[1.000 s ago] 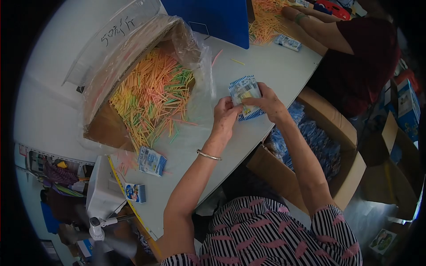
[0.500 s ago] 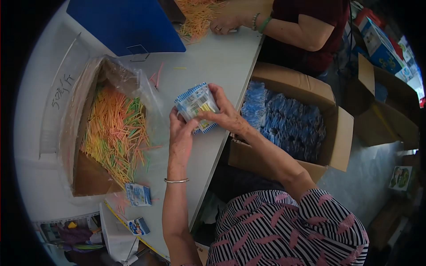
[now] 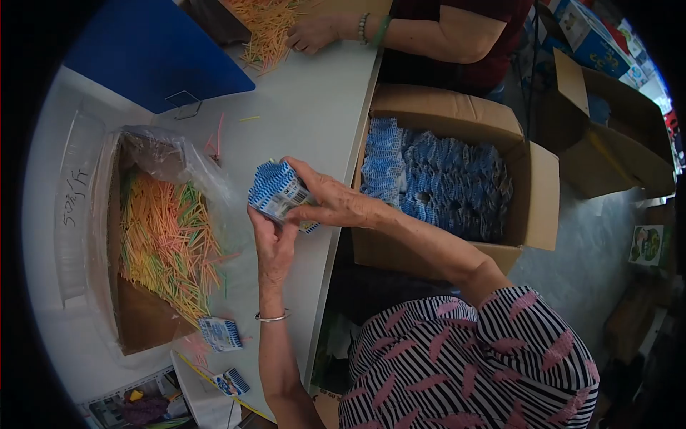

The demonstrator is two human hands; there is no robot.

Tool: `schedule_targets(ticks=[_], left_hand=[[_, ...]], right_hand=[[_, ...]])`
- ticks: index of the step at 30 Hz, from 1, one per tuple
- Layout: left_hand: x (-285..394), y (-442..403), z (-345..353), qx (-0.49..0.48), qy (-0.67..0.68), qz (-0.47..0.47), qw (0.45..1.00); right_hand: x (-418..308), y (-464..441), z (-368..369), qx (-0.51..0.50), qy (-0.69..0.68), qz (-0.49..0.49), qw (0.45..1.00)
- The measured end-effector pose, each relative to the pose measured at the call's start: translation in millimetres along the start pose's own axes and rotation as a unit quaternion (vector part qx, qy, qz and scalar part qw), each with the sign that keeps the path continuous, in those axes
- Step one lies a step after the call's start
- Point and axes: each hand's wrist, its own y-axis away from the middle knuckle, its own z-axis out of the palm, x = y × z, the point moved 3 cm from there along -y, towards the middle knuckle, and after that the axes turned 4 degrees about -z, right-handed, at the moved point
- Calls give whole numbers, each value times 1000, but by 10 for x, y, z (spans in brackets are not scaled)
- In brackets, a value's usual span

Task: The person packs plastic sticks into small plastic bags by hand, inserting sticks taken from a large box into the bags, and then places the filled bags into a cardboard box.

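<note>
My left hand (image 3: pixel 274 247) and my right hand (image 3: pixel 332 200) grip a stack of blue-and-white packets (image 3: pixel 279 191) between them, above the white table (image 3: pixel 300 129). The right thumb lies across the front of the stack, while the left fingers are partly hidden beneath it. To the left, an open box lined with clear plastic holds many coloured sticks (image 3: pixel 168 243). Two separate packets lie near the table's lower left part, one (image 3: pixel 221 334) by the box and a smaller one (image 3: pixel 231 382) at the edge.
A cardboard box (image 3: pixel 539 196) filled with rows of blue packets (image 3: pixel 457 179) stands right of the table. Across the table, a co-worker's hand (image 3: pixel 314 33) touches another pile of sticks (image 3: pixel 264 32). A blue panel (image 3: pixel 157 53) stands at the upper left.
The view has swung right, so the table and boxes sit further left. Both hands have kept the stack, which is now more tilted. The co-worker's hand has come to the stick pile.
</note>
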Motion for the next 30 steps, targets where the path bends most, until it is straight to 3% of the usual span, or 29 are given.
schedule_targets(ticks=[3,6,9,11,13,14,17,24,26,30], left_hand=[[91,-77,307,-24,-59,59,996],[184,-325,912,-86,2,86,993],[-140,-655,1453,-140,-34,128,981],[-352,-801,1785,-111,-209,185,954],[-690,-911,2042,-94,-259,179,944],[-831,-982,2113,-77,-309,172,932],[-1086,-1200,2205,-116,-351,140,919],[-1437,-1486,2208,-89,-452,116,880],[-1338,-1396,2206,-21,-443,155,883],[-1147,-1305,2210,-6,-485,203,851]], right_hand=[[-191,202,-294,50,67,-30,996],[-262,547,-806,116,129,11,985],[-107,943,-1309,170,123,96,973],[243,1286,-1601,176,209,162,948],[415,1475,-1766,162,269,191,930],[496,1535,-1823,148,326,219,907],[780,1604,-1895,103,329,224,911],[1365,1561,-1943,143,297,229,916],[1441,1563,-1896,206,296,173,917],[1518,1547,-1845,199,262,202,922]])
